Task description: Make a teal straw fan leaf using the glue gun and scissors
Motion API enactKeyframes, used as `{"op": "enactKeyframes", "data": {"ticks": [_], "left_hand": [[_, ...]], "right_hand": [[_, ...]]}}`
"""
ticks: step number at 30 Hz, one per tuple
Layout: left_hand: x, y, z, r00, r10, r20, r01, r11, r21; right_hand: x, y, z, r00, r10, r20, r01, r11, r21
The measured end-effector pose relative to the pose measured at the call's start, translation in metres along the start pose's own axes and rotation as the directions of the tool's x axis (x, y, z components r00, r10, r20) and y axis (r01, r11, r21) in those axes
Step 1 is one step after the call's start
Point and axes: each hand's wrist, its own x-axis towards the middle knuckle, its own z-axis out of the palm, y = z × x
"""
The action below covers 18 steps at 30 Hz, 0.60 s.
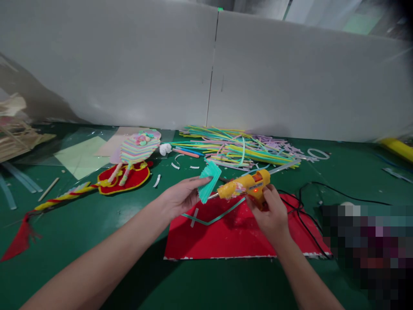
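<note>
Between the thumb and fingers of my left hand (182, 196) is a small turquoise piece of side-by-side strips (209, 183), slanted at its ends. My right hand (271, 213) is wrapped round the handle of a yellow hot glue gun (247, 185). Its metal nozzle points left and meets, or nearly meets, the lower edge of the turquoise piece. An orange light glows on the gun's side, and a clear glue stick (285, 165) sticks out of its back. Below both hands lies a red board (226, 241) with a bent turquoise strip (208, 223) on it.
A heap of pastel pipe cleaners (235, 148) lies behind my hands. To the left are a striped fan-like ornament (140, 148), a red-and-yellow tasselled piece (124, 178) and paper sheets (84, 155). A black cord (312, 232) runs right. A grey partition (129, 64) stands behind.
</note>
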Motion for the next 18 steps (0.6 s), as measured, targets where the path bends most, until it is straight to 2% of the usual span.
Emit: {"op": "enactKeyframes", "data": {"ticks": [18], "left_hand": [[-0.0005,-0.0019,-0.0021,0.999,0.022,0.042,-0.021,1.0,-0.012]], "right_hand": [[-0.0009,0.0047,-0.002,1.0,0.029,-0.005,-0.029,0.999,-0.045]]}}
